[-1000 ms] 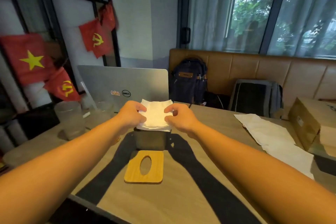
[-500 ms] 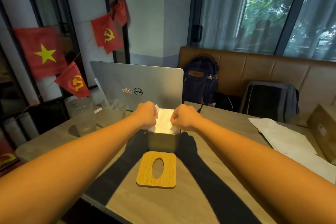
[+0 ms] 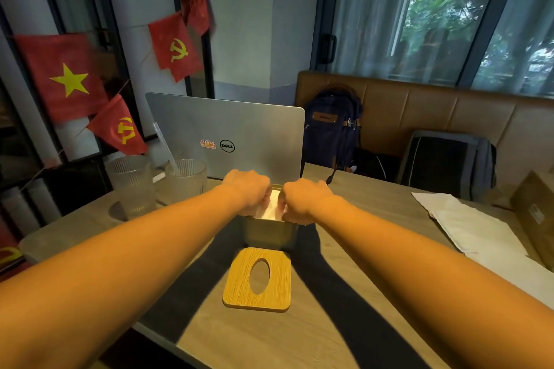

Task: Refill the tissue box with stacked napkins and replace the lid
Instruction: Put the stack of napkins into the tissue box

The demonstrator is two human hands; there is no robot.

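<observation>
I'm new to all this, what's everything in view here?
tissue box: 1, grey, mid-table, open
napkins: 1 stack, white, inside tissue box
lid: 1, yellow wood, flat before tissue box
laptop: 1, silver, behind tissue box
glasses: 2, clear, left of tissue box
paper sheets: several, white, right
cardboard box: 1, brown, far right
backpacks: 2, dark, on bench
flags: several, red, hanging left
left hand: curled on napkins
right hand: curled on napkins

I have just one camera, and it sits on my head. It looks forward and down along my arms at the table [image 3: 380,189]. My left hand [image 3: 248,192] and right hand [image 3: 302,201] show close up in the middle, at the napkins [image 3: 271,207] in the tissue box [image 3: 266,234]. The wide view also reaches the laptop [image 3: 227,135] and the window [image 3: 434,15] behind.
</observation>
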